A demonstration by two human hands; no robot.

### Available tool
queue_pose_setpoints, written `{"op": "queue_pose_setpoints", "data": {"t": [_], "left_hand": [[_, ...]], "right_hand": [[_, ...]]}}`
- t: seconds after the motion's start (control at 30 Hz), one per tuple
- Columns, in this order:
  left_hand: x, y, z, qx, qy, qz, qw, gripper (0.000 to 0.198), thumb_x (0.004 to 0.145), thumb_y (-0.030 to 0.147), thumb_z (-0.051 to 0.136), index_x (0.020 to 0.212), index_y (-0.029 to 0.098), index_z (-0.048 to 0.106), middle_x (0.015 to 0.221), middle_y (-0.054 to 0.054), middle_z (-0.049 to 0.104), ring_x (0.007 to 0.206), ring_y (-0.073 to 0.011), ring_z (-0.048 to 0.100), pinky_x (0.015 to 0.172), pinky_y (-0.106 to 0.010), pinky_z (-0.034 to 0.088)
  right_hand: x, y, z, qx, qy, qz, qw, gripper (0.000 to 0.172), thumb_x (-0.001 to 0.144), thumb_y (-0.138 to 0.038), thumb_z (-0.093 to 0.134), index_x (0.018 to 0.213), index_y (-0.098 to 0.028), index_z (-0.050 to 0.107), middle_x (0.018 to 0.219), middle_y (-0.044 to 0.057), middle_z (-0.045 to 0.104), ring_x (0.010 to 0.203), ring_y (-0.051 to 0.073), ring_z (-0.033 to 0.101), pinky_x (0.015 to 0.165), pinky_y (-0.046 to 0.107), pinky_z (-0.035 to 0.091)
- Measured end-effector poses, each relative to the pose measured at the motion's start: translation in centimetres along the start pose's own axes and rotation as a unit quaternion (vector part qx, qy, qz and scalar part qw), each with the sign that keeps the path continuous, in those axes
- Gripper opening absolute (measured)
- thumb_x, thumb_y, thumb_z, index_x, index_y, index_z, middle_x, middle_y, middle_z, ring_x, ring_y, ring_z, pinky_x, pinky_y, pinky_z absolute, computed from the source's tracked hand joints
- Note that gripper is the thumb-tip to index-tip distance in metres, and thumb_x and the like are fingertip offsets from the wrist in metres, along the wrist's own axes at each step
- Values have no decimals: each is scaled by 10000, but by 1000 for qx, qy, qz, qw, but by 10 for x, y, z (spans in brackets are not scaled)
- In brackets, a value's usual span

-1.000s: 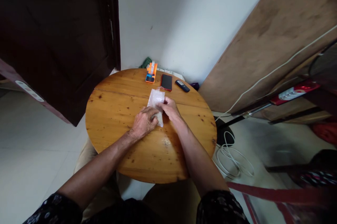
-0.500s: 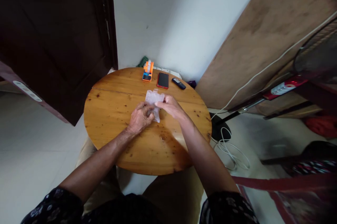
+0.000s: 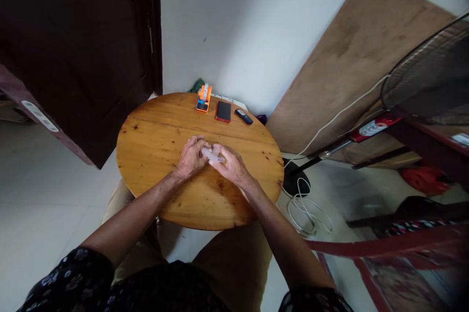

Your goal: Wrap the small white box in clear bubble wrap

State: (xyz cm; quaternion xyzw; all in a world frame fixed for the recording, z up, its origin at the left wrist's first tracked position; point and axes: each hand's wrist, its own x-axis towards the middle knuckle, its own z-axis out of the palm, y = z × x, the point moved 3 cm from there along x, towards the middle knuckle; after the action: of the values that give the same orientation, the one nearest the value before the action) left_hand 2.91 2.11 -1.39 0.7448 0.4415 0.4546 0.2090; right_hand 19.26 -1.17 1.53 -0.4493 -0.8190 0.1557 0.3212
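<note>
Between my hands, over the middle of the round wooden table (image 3: 157, 156), is a small whitish bubble-wrap packet (image 3: 212, 155), seen nearly edge-on. My left hand (image 3: 193, 156) grips its left end, fingers curled round it. My right hand (image 3: 230, 164) closes on the right end, thumb toward me and fingers on the far side. Parts of the packet are hidden behind the fingers, and what it may contain cannot be made out.
Along the table's far side stand an orange tape dispenser (image 3: 203, 98), a dark phone with red edges (image 3: 223, 112) and a small dark handheld device (image 3: 244, 116). A standing fan (image 3: 432, 72) and a coiled white cable (image 3: 306, 212) are to the right. A dark door (image 3: 80, 48) is at left.
The packet lay flatter and spread out before; now it is tilted edge-on and more compact between both hands. My right hand has come lower and closer round it. The view shifted slightly.
</note>
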Motion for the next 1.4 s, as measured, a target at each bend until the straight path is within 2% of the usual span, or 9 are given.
{"op": "queue_pose_setpoints", "data": {"t": [0.07, 0.17, 0.43, 0.53, 0.6, 0.73, 0.97, 1.2, 1.4], "left_hand": [[1, -2, 1, -18, -20, 10, 1000, 255, 716, 79, 597, 937, 192, 653, 1086, -91, 670, 1068, -244, 621, 962, -393, 494], [2, -5, 0, -46, -33, 13, 998, 266, 707, 61, 566, 923, 199, 640, 977, -53, 689, 968, -210, 641, 905, -352, 507], [-2, -13, -3, -52, -67, 38, 996, 419, 660, 91, 620, 1062, 206, 634, 1089, -69, 667, 1000, -216, 615, 906, -365, 497], [-1, -13, -3, -92, -65, -8, 994, 403, 669, 96, 585, 1056, 188, 651, 1020, -54, 673, 880, -176, 621, 801, -302, 510], [0, -10, -4, -137, -77, -54, 986, 330, 709, 154, 598, 1033, 168, 662, 927, -37, 682, 781, -157, 617, 724, -273, 507], [-1, -3, -9, -172, -106, -130, 971, 280, 789, 303, 623, 1014, 149, 690, 864, -32, 713, 771, -178, 644, 704, -282, 517], [2, 0, -15, -216, -182, -180, 942, 377, 759, 317, 672, 1100, 156, 684, 1058, -74, 747, 951, -235, 687, 820, -342, 544], [3, -6, -8, -349, -181, -197, 898, 470, 768, 300, 715, 1204, 149, 624, 1151, -101, 726, 1008, -208, 683, 885, -353, 541], [3, -6, -9, -303, -153, -201, 919, 451, 809, 396, 697, 1177, 139, 645, 1109, -103, 736, 969, -201, 686, 867, -340, 533]], "right_hand": [[-3, 1, 6, -37, 14, -24, 999, 313, 802, -267, 696, 1094, -224, 594, 1292, 121, 649, 1180, 263, 612, 1028, 422, 478], [-4, 5, 14, -68, 45, -43, 996, 209, 827, -196, 651, 1025, -228, 589, 1257, 126, 662, 1161, 261, 622, 1011, 410, 488], [6, 11, 15, -29, 70, -2, 997, 215, 763, -121, 582, 934, -252, 591, 1215, 69, 689, 1124, 226, 644, 980, 372, 495], [12, 9, 6, 7, 51, 48, 998, 242, 705, -109, 581, 910, -234, 609, 1155, 49, 705, 1054, 215, 657, 919, 342, 499], [17, 9, 0, 42, 19, 104, 994, 180, 713, -172, 601, 886, -215, 630, 977, 25, 720, 890, 198, 663, 807, 314, 504], [19, 11, -1, 188, -71, 198, 960, 188, 757, -329, 609, 850, -185, 687, 728, -20, 673, 686, 153, 606, 666, 262, 460], [20, 22, 13, 302, -29, 268, 914, 257, 718, -382, 677, 863, -176, 725, 807, 15, 727, 727, 163, 642, 701, 278, 495], [10, 22, 5, 338, -32, 215, 916, 418, 787, -549, 687, 1020, -203, 715, 956, 54, 748, 873, 213, 692, 787, 328, 537], [6, 23, 6, 337, -28, 199, 920, 539, 686, -429, 801, 1170, -236, 664, 1090, 48, 728, 959, 200, 684, 830, 311, 546]]}}
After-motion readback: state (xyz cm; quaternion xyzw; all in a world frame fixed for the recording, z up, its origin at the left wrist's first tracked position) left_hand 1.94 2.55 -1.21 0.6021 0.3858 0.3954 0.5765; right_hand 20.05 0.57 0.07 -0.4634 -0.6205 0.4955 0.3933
